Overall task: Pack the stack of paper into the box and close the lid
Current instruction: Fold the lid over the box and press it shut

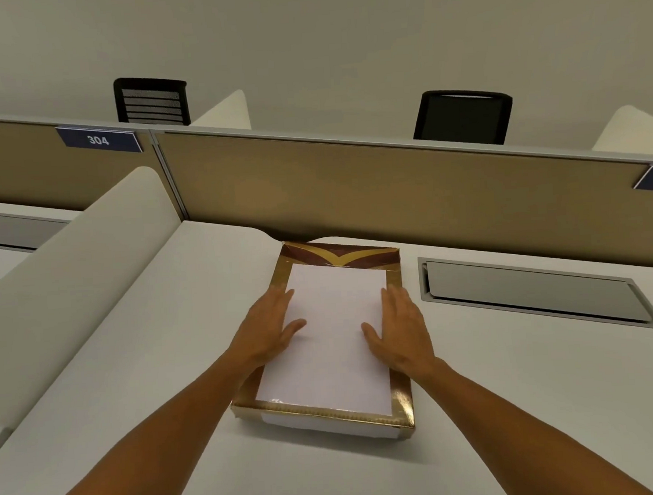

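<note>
A gold and brown box (pixel 402 399) sits on the white desk in front of me, its far wall showing a brown and gold pattern. A stack of white paper (pixel 332 335) lies inside it, filling it almost to the rim. My left hand (pixel 270 325) rests flat on the stack's left edge, fingers apart. My right hand (pixel 400 327) lies flat on the right edge in the same way. Neither hand grips anything. No lid is visible.
A tan partition (pixel 390 190) runs behind the box. A white curved divider (pixel 70 270) bounds the desk on the left. A grey cable hatch (pixel 534 292) is set into the desk to the right. Two black chairs (pixel 462 118) stand beyond the partition.
</note>
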The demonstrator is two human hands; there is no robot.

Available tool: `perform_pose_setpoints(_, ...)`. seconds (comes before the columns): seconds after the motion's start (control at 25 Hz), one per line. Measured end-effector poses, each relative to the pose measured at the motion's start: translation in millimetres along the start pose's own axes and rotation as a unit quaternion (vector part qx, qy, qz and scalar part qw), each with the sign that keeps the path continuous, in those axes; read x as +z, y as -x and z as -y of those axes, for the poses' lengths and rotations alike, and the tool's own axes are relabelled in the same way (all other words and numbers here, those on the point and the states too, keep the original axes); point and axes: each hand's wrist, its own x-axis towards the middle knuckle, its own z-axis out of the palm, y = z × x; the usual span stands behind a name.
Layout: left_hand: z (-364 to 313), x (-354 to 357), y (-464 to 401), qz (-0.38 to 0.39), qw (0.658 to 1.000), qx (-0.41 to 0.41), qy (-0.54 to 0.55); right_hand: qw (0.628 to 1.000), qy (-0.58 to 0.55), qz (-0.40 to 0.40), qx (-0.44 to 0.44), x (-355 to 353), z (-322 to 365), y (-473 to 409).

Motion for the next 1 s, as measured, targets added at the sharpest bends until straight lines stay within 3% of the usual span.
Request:
perform_pose_setpoints(0.08, -13, 6, -12, 0.010, 0.995, 0.056, -0.085, 0.997, 0.059, 0.010, -0.049, 5, 9, -11)
perform_pose_setpoints(0.28, -18, 27, -23, 0.017, 0.982, 0.070, -0.172, 0.990, 0.122, 0.035, -0.063, 27, 14, -21)
perform_pose_setpoints(1.0, 0, 52, -26, 0.009, 0.977, 0.072, -0.199, 0.990, 0.127, 0.039, -0.047, 51, 6, -19)
